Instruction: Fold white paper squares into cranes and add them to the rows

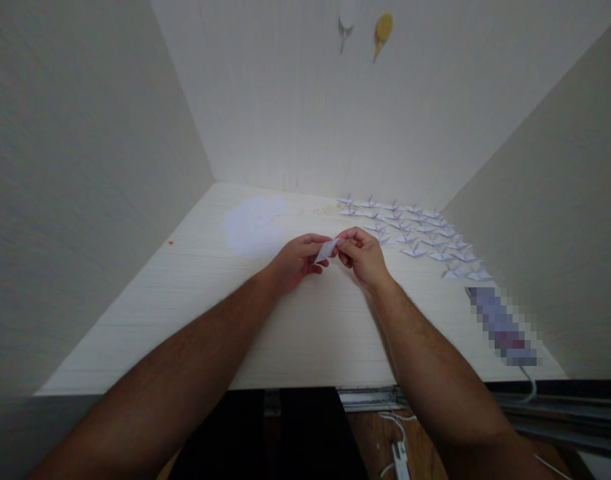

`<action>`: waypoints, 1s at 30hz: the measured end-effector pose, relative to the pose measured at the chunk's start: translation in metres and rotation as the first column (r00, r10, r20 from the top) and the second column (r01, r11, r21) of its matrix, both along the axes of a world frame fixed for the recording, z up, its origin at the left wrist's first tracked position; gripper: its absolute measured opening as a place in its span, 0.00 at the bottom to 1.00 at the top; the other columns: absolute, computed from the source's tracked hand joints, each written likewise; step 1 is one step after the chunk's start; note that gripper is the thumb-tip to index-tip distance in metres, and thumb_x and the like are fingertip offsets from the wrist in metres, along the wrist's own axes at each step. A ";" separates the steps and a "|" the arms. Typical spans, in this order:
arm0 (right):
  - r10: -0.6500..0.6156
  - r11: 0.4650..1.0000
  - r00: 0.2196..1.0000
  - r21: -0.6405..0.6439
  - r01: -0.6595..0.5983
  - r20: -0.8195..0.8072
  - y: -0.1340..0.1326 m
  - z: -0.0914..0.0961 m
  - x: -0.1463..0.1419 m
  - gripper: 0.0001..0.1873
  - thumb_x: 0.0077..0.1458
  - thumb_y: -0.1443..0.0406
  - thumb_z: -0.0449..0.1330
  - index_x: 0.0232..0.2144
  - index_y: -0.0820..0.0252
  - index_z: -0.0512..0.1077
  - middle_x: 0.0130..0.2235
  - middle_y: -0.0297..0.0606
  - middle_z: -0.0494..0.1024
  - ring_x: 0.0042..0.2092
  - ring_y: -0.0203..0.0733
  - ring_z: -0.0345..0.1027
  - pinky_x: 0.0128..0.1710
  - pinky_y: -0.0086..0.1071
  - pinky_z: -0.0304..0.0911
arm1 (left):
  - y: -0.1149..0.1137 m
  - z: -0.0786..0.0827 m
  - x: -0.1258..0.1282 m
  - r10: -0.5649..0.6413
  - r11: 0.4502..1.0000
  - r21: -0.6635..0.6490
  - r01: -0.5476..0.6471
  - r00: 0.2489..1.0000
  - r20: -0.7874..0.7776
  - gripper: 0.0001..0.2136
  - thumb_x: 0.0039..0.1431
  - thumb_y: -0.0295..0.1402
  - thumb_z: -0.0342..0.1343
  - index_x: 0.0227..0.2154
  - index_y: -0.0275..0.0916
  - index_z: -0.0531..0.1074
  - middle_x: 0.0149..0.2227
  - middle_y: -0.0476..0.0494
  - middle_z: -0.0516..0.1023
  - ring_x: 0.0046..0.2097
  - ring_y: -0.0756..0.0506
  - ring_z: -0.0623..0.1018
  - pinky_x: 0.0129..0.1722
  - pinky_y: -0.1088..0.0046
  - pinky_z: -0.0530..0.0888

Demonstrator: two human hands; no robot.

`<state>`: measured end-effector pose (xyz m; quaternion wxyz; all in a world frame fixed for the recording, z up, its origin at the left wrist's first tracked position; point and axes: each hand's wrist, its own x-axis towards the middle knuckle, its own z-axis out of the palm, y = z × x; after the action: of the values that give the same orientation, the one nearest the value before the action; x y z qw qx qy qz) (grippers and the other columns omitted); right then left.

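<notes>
Both of my hands meet above the middle of a pale wooden desk [305, 333]. My left hand [298, 259] and my right hand [361, 255] each pinch one end of a small folded piece of white paper [326, 250], held just above the desk top. The fingers of both hands are curled closed on it. To the right of my right hand lie several small folded white paper cranes [415, 230] in rows on the desk.
A stack of white paper sheets [253, 225] lies at the back left of the desk. A blurred long object [500, 325] with a cable lies at the right front. Walls enclose the desk on three sides. A white hook [345, 20] and a yellow hook [383, 30] hang on the back wall.
</notes>
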<state>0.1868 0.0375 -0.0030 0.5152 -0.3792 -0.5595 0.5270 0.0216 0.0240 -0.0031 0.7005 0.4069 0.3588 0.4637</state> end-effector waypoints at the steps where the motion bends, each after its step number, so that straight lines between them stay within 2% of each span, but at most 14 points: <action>1: -0.003 1.000 1.000 0.001 0.003 0.009 0.000 0.000 0.000 0.13 0.46 0.57 0.65 0.30 0.59 0.70 0.22 0.30 0.75 0.18 0.28 0.57 0.16 0.24 0.47 | -0.001 -0.001 0.001 0.004 1.000 0.016 -0.004 1.000 -0.010 0.18 0.43 0.33 0.66 0.39 0.36 0.74 0.34 0.43 0.78 0.27 0.51 0.73 0.24 0.76 0.67; 4: -0.020 1.000 0.999 -0.015 0.020 0.038 0.000 -0.001 -0.001 0.14 0.45 0.56 0.65 0.30 0.59 0.71 0.21 0.28 0.73 0.17 0.29 0.58 0.15 0.24 0.47 | -0.002 -0.003 0.002 0.017 0.998 0.058 -0.016 1.000 -0.021 0.22 0.39 0.31 0.69 0.41 0.36 0.73 0.31 0.45 0.77 0.25 0.53 0.72 0.23 0.76 0.65; 6: -0.025 1.000 0.999 -0.018 0.026 0.023 0.000 -0.001 -0.002 0.14 0.46 0.56 0.65 0.31 0.59 0.73 0.20 0.28 0.72 0.17 0.29 0.59 0.15 0.24 0.49 | -0.001 -0.005 0.003 0.033 0.996 0.084 -0.031 0.999 -0.027 0.21 0.38 0.31 0.69 0.39 0.35 0.74 0.31 0.44 0.77 0.26 0.52 0.73 0.24 0.76 0.67; 10: -0.011 1.000 0.999 -0.014 0.010 -0.041 0.000 0.000 -0.002 0.14 0.47 0.55 0.64 0.31 0.60 0.75 0.22 0.31 0.74 0.21 0.32 0.66 0.17 0.25 0.55 | 0.001 -0.007 0.004 0.189 0.977 0.105 -0.185 0.982 -0.027 0.14 0.38 0.30 0.67 0.29 0.35 0.72 0.29 0.47 0.77 0.27 0.51 0.75 0.27 0.74 0.70; 14: -0.039 0.999 0.999 0.006 0.039 0.024 -0.001 0.002 -0.003 0.16 0.46 0.55 0.65 0.32 0.60 0.75 0.24 0.33 0.76 0.24 0.34 0.68 0.21 0.27 0.61 | 0.003 -0.005 0.006 0.306 0.949 0.097 -0.301 0.951 -0.038 0.13 0.38 0.30 0.66 0.26 0.36 0.68 0.25 0.51 0.73 0.25 0.52 0.74 0.28 0.73 0.73; 19: -0.155 0.988 0.970 0.053 0.148 0.184 -0.002 0.001 -0.005 0.14 0.43 0.56 0.66 0.26 0.61 0.73 0.18 0.30 0.71 0.19 0.32 0.61 0.19 0.26 0.57 | 0.001 -0.003 0.008 0.319 0.943 0.135 -0.304 0.941 -0.115 0.12 0.38 0.31 0.65 0.27 0.37 0.68 0.25 0.52 0.73 0.25 0.52 0.73 0.27 0.73 0.73; 23: -0.097 0.995 0.963 0.049 0.088 0.252 -0.002 -0.001 -0.004 0.13 0.44 0.57 0.65 0.22 0.60 0.71 0.18 0.30 0.70 0.19 0.31 0.60 0.18 0.25 0.54 | 0.001 -0.002 0.005 0.330 0.933 0.220 -0.284 0.919 -0.216 0.09 0.41 0.32 0.64 0.27 0.36 0.73 0.22 0.51 0.73 0.23 0.53 0.70 0.23 0.77 0.67; 30: -0.109 0.993 0.970 0.073 0.095 0.215 -0.005 0.000 -0.007 0.10 0.45 0.59 0.64 0.27 0.60 0.73 0.20 0.31 0.73 0.21 0.32 0.65 0.21 0.27 0.62 | 0.002 -0.004 0.005 0.388 0.912 0.215 -0.348 0.904 -0.178 0.08 0.40 0.32 0.64 0.25 0.36 0.73 0.23 0.48 0.75 0.24 0.50 0.73 0.25 0.73 0.70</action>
<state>0.1798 0.0327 -0.0033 0.4884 -0.4470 -0.6086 0.4373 0.0270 0.0256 -0.0071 0.5173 0.4408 0.4607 0.5709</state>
